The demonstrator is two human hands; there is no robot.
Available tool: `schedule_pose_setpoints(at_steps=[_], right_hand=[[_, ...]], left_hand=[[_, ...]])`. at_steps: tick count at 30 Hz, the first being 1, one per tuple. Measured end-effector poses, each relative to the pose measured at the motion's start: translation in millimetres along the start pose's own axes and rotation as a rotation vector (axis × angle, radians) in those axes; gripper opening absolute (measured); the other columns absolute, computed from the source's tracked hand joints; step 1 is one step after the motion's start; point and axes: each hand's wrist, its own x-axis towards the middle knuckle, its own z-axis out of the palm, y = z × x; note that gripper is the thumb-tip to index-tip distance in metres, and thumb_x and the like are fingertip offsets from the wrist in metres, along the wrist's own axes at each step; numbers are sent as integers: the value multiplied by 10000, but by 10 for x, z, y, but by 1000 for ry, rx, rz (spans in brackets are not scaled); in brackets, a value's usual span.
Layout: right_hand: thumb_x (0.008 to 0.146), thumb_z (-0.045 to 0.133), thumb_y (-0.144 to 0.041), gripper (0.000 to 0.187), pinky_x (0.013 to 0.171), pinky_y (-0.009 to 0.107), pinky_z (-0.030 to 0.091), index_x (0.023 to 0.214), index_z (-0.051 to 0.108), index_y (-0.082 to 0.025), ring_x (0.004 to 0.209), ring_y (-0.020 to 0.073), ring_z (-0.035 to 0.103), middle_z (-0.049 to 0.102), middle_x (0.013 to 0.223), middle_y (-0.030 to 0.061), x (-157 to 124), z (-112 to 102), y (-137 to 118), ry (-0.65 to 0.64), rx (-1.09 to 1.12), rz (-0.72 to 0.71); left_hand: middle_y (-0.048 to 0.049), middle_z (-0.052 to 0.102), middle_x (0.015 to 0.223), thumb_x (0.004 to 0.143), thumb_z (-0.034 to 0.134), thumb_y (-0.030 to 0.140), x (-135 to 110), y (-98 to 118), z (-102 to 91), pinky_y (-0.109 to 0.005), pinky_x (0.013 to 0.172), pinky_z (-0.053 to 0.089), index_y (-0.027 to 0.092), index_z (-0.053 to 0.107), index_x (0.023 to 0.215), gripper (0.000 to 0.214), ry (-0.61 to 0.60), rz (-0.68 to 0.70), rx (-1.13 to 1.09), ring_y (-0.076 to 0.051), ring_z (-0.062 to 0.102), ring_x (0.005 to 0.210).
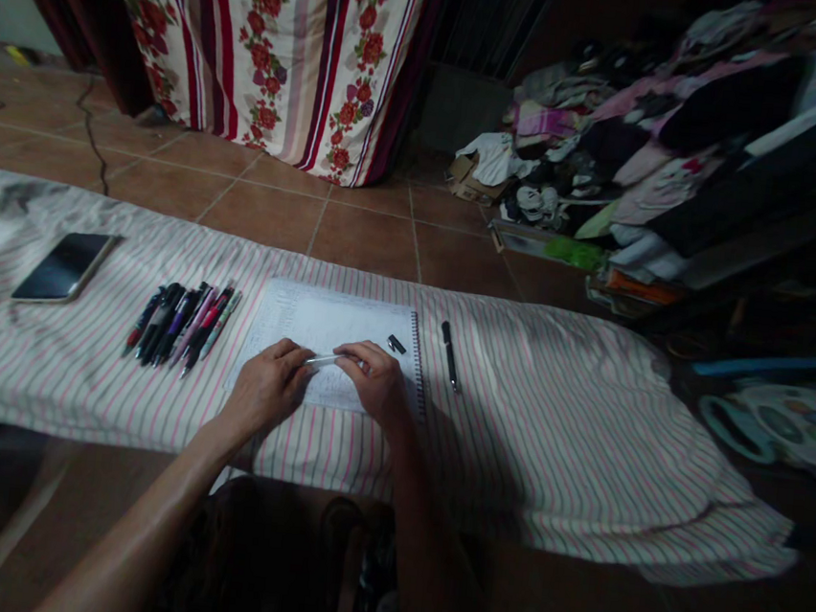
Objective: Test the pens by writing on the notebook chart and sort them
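Between my two hands runs a thin, pale, clear-looking pen tube point(323, 359), held level over a spiral notebook point(335, 313). My left hand point(272, 380) pinches its left end, and my right hand point(372, 375) pinches the right end. Handwriting covers parts of the notebook page, whose spiral binding lies on the right. Just beyond my right fingers a small black pen cap point(397, 344) with a clip rests on the page. A black pen point(450, 356) lies on the cloth right of the binding. Left of the notebook several pens point(181, 323) lie side by side in a row.
A striped cloth point(549, 406) covers the long, low surface. A dark-screened phone or tablet point(65, 267) lies at its left. Beyond are a tiled floor point(266, 201), a floral curtain point(259, 51) and a heap of clothes point(611, 143) at the right.
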Motion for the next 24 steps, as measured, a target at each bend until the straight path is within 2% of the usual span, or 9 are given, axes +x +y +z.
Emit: schedule_pose_setpoints(at_steps=[7, 10, 12, 14, 18, 24], right_hand=[[753, 565, -167, 97, 714, 288, 458, 739, 657, -192, 761, 165, 598, 653, 774, 47, 3, 29, -34, 30, 112, 27], [742, 562, -239, 111, 574, 254, 458, 801, 644, -194, 714, 158, 600, 641, 770, 36, 10, 59, -76, 14, 281, 194], [731, 560, -298, 181, 445, 218, 400, 863, 620, -189, 624, 143, 585, 625, 709, 18, 21, 83, -103, -4, 411, 350], [713, 568, -344, 201, 395, 200, 343, 827, 601, -181, 535, 118, 542, 602, 630, -4, 36, 102, -126, 5, 481, 451], [675, 593, -406, 233, 386, 196, 294, 653, 558, -177, 409, 69, 420, 544, 509, -37, 51, 108, -153, 17, 499, 521], [633, 606, -455, 292, 358, 198, 228, 593, 524, -178, 365, 53, 332, 506, 470, -50, 39, 105, -162, 14, 561, 594]], left_hand=[[-36, 625, 901, 892, 365, 322, -18, 10, -27, -254, 610, 441, 195, 609, 1032, 308, -51, -38, 121, -156, 608, 729], [-38, 629, 906, 896, 364, 318, -24, 39, -39, -249, 575, 420, 190, 602, 1054, 313, 11, -21, 194, -151, 604, 706], [-38, 632, 910, 901, 362, 324, -29, 75, -42, -244, 566, 408, 197, 598, 1072, 318, 70, 1, 226, -147, 601, 707], [-30, 638, 909, 904, 365, 335, -34, 121, -36, -236, 561, 396, 219, 598, 1082, 316, 111, 35, 243, -137, 597, 698], [-14, 652, 872, 902, 373, 345, -42, 201, -4, -244, 530, 365, 244, 600, 1083, 307, 157, 53, 302, -134, 584, 652], [-36, 650, 834, 910, 342, 320, -55, 251, 34, -259, 553, 360, 207, 589, 1090, 325, 132, 33, 339, -154, 578, 682]])
